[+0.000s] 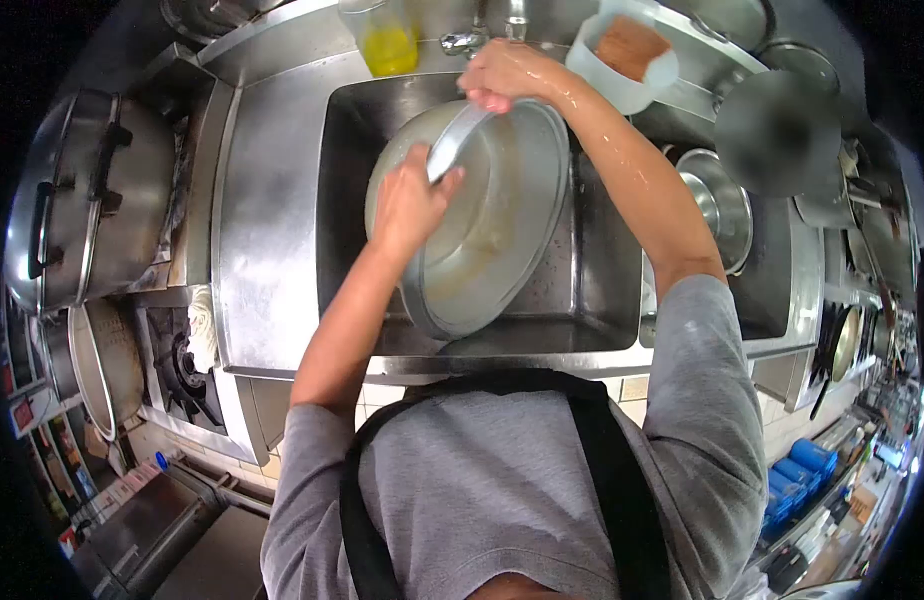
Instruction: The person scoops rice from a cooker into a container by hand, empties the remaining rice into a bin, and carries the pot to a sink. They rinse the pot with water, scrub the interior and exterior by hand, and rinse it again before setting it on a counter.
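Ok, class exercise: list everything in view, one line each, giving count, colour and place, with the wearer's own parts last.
Large round metal pan: one, grey, tilted in left basin
Steel sink basins: two, silver, centre and right
Metal taps: silver, behind sink; count unclear
Clear container of liquid: one, yellow, back left
Plastic tub: one, white, brown contents, back
Round steel bowl: one, silver, right basin
Large metal pot: one, silver, far left
Crumpled cloth: one, off-white, beside black burner
Plastic-looking items: several, blue, lower right
Shirt: one, grey, bottom
Left hand: one, bare, gripping pan
Right hand: one, bare, gripping pan's far side
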The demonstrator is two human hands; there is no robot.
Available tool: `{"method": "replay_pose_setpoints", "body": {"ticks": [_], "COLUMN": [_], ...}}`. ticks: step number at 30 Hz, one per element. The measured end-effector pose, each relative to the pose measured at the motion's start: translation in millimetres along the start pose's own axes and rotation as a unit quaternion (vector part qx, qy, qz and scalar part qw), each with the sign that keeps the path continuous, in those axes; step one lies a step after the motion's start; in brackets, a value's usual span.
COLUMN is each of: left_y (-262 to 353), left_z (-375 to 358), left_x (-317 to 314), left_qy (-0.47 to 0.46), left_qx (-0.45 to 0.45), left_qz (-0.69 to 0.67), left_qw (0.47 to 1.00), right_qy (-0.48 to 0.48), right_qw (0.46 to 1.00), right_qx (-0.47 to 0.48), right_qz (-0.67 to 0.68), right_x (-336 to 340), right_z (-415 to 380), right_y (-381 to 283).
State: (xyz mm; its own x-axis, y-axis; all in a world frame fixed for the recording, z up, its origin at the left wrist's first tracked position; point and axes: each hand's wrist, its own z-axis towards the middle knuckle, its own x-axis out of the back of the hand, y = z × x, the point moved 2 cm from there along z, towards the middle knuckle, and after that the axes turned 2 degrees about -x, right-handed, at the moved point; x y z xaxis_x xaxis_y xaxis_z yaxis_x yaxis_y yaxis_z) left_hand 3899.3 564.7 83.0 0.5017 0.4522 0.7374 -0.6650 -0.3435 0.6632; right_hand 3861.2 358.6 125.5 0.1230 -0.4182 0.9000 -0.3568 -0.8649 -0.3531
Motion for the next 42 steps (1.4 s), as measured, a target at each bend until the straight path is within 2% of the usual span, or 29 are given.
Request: {"method": "replay_pose_setpoints", "body": {"ticks": [1, 2, 3, 6, 7, 8, 9, 11, 12, 15, 16, 17, 18, 19, 20, 21, 22, 23, 24, 25, 27, 29, 31, 33, 35, 36, 38, 40, 42], "left_y": [-4, -6, -6, -3, -4, -6, 2, 20, 15, 16, 20, 19, 21, 22, 22, 22, 20, 17, 15, 14, 20, 25, 27, 29, 25, 24, 25, 20, 20], "left_z": [13, 26, 38, 70, 79, 85, 84, 84, 97, 106, 108, 108, 107, 108, 111, 115, 115, 115, 114, 113, 114, 113, 117, 113, 113, 114, 112, 119, 120], "left_x": [-5, -9, -10, -20, -26, -31, -30, -29, -34, -46, -48, -51, -51, -51, -51, -51, -52, -53, -54, -55, -51, -46, -45, -41, -46, -46, -47, -52, -59], "left_qy": [-0.017, -0.033, -0.036, -0.121, -0.167, -0.21, -0.212, -0.12, -0.274, -0.263, -0.275, -0.277, -0.304, -0.328, -0.328, -0.32, -0.315, -0.31, -0.333, -0.352, -0.331, -0.309, -0.353, -0.223, -0.36, -0.36, -0.333, -0.355, -0.377], "left_qx": [-0.035, -0.069, -0.076, -0.082, -0.065, -0.047, -0.049, -0.136, 0.006, -0.052, -0.112, -0.11, -0.056, -0.004, -0.005, -0.058, -0.082, -0.107, -0.028, 0.049, 0.027, 0.009, 0.052, -0.055, 0.093, 0.093, 0.104, 0.126, 0.148], "left_qz": [-0.01, -0.019, -0.018, -0.027, -0.085, -0.143, -0.14, -0.207, -0.281, -0.362, -0.433, -0.435, -0.432, -0.427, -0.426, -0.429, -0.43, -0.432, -0.473, -0.509, -0.495, -0.48, -0.403, -0.411, -0.391, -0.389, -0.516, -0.489, -0.461], "left_qw": [0.999, 0.997, 0.996, 0.989, 0.98, 0.966, 0.966, 0.961, 0.92, 0.893, 0.851, 0.85, 0.848, 0.843, 0.843, 0.843, 0.842, 0.84, 0.815, 0.784, 0.803, 0.821, 0.843, 0.882, 0.842, 0.843, 0.782, 0.787, 0.789], "right_qy": [-0.007, -0.061, -0.108, -0.032, 0.006, -0.034, -0.03, -0.015, -0.013, -0.041, 0.005, 0.049, 0.073, 0.075, 0.032, -0.013, -0.014, 0.05, 0.116, 0.118, 0.025, 0.057, 0.092, 0.034, 0.061, 0.089, 0.074, 0.063, 0.115], "right_qw": [0.997, 0.965, 0.85, 0.847, 0.834, 0.813, 0.812, 0.833, 0.831, 0.809, 0.842, 0.869, 0.891, 0.891, 0.856, 0.814, 0.814, 0.839, 0.858, 0.858, 0.809, 0.82, 0.829, 0.811, 0.822, 0.834, 0.823, 0.811, 0.859], "right_qx": [0.073, 0.056, 0.039, -0.012, -0.047, -0.005, -0.004, -0.003, -0.002, 0.002, -0.011, -0.024, -0.055, -0.055, -0.027, 0.001, 0.001, -0.025, -0.051, -0.051, 0.004, -0.022, -0.045, -0.037, -0.044, -0.051, -0.04, -0.032, -0.058], "right_qz": [-0.035, 0.25, 0.514, 0.531, 0.55, 0.581, 0.583, 0.553, 0.556, 0.586, 0.54, 0.493, 0.444, 0.445, 0.516, 0.581, 0.581, 0.542, 0.498, 0.498, 0.587, 0.57, 0.55, 0.583, 0.564, 0.542, 0.561, 0.581, 0.495], "right_x": [-2, -3, -3, 1, 5, 9, 8, 7, 8, 16, 16, 14, 16, 15, 13, 13, 10, 8, 10, 11, 10, 5, 8, 6, 4, 5, 8, 8, 7], "right_z": [-4, -10, -16, -12, -17, -25, -24, -22, -25, -32, -30, -28, -26, -27, -29, -31, -25, -18, -18, -20, -25, -22, -20, -19, -20, -20, -23, -22, -23], "right_y": [0, -2, -4, 6, 3, -2, 1, 8, 5, 4, 7, 9, 9, 10, 8, 5, 10, 18, 18, 17, 11, 13, 11, 8, 10, 12, 18, 26, 26]}}
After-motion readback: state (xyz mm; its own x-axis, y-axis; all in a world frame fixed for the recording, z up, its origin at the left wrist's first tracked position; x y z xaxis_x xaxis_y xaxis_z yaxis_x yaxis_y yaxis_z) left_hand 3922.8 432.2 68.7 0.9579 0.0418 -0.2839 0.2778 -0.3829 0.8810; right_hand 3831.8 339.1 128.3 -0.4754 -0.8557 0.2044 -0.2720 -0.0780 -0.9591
